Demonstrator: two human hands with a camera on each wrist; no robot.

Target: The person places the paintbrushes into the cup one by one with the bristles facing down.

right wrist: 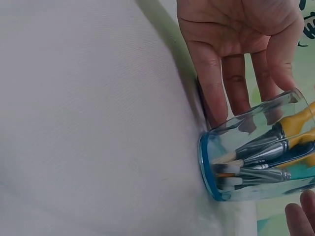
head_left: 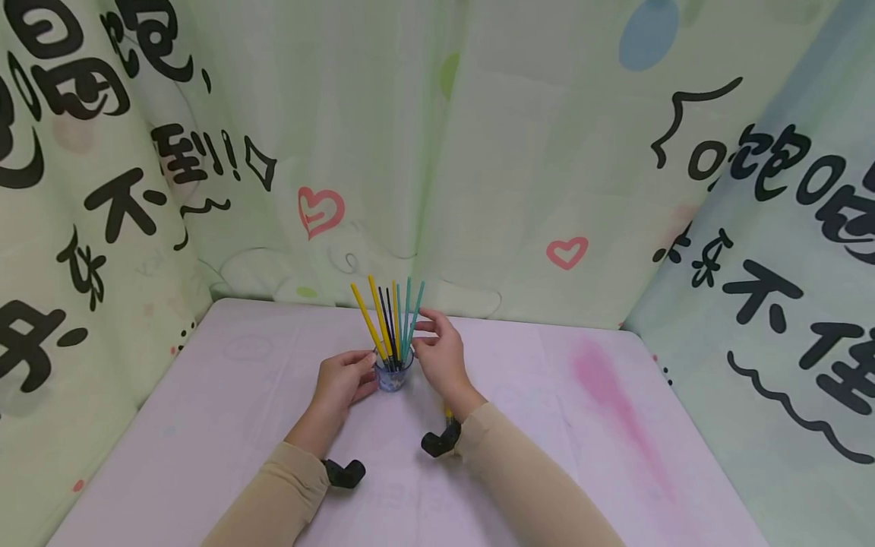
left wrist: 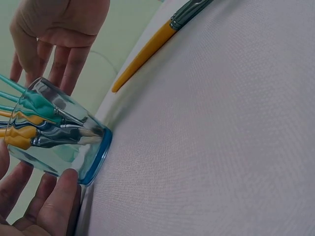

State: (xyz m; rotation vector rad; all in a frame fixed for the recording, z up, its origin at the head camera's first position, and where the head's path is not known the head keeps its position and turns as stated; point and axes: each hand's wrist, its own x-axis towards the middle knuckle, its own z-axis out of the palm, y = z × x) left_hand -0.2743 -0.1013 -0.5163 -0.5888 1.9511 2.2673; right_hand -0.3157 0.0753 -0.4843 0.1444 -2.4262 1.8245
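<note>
A clear cup with a blue base (head_left: 392,383) stands upright on the table in the head view. Yellow brushes (head_left: 369,321), dark brushes and teal brushes (head_left: 415,311) lean in it, bristles down. My left hand (head_left: 345,377) holds the cup's left side, its thumb near the rim and its fingers curved along the glass. On the other side is my right hand (head_left: 443,357), fingers loosely spread beside the teal handles. In the right wrist view, the right fingertips (right wrist: 299,221) stand apart from the cup. A loose yellow-handled brush (left wrist: 147,54) lies on the table.
The table (head_left: 533,425) has a pale pink cover with a brighter pink streak at right. Printed curtains (head_left: 506,167) enclose its back and sides. Black wrist mounts (head_left: 345,474) stick out from both sleeves.
</note>
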